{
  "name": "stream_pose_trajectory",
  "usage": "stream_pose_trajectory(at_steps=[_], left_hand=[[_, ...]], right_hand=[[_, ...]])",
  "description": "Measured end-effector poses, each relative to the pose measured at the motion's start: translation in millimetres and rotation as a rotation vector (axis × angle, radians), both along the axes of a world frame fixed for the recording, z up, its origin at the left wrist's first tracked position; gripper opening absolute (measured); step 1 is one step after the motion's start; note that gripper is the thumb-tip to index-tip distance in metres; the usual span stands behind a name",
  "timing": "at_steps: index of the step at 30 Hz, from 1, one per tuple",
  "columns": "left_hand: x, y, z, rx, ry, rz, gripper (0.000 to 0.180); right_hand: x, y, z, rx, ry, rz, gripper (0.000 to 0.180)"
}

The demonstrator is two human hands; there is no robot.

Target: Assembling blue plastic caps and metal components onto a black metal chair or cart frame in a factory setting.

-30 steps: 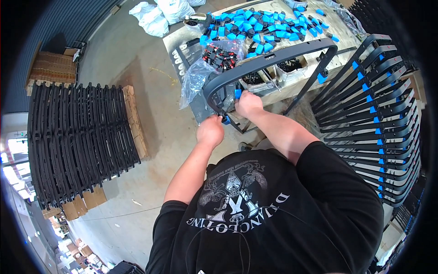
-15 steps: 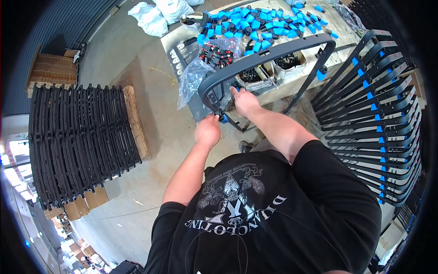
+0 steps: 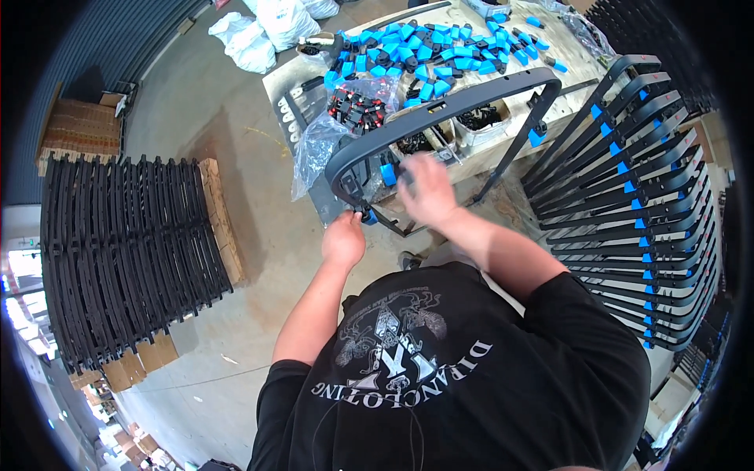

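Note:
A large black U-shaped frame (image 3: 440,111) stands tilted in front of me, its curved bar arching over the near edge of the workbench. My left hand (image 3: 343,240) is closed on its lower left end, beside a blue piece (image 3: 371,217) fitted there. A second blue piece (image 3: 537,136) sits on the frame's right leg. Inside the arch, my right hand (image 3: 432,191) is slightly blurred; its fingers hold a blue-and-black clip-like part (image 3: 389,174), the blue end pointing left. The fingertips partly hide the part's black end.
Many loose blue-and-black parts (image 3: 424,51) cover the workbench (image 3: 276,85). Near them lie a clear bag of red-and-black pieces (image 3: 357,108) and a box of small black parts (image 3: 481,118). Similar frames (image 3: 628,212) stand in a row at right. Black bars (image 3: 133,251) are stacked at left.
My right hand has come away from the bench edge toward me, with the blue-and-black part showing at its fingers. My left hand keeps its hold on the frame. The whole view has shifted slightly.

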State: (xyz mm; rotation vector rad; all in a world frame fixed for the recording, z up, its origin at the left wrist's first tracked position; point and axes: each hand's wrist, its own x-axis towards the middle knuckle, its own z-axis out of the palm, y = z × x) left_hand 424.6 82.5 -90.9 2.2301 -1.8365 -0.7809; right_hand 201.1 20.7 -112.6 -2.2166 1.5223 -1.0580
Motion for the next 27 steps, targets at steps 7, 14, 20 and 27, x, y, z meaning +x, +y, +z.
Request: stream_pose_trajectory(at_steps=[7,14,20,27], left_hand=[[-2.7,2.0,-2.9,-0.016,-0.012,-0.015,0.036],[-7.8,26.7,-2.7,-0.125,0.081,0.194,0.035],[-46.9,54.9,-7.4,0.025,0.718,0.341,0.035],[-103.9,27.2,27.9,0.017,1.631,0.33,0.048]], right_hand=[[-58.5,-119.1,9.1,0.672,0.503,-0.096,0.039],[-75.6,-98.5,24.8,0.666,0.304,-0.046,0.041],[-127.9,-23.0,39.0,1.361,-0.624,0.55,0.041],[-105.3,3.8,54.1,1.144,-0.312,0.692,0.036]])
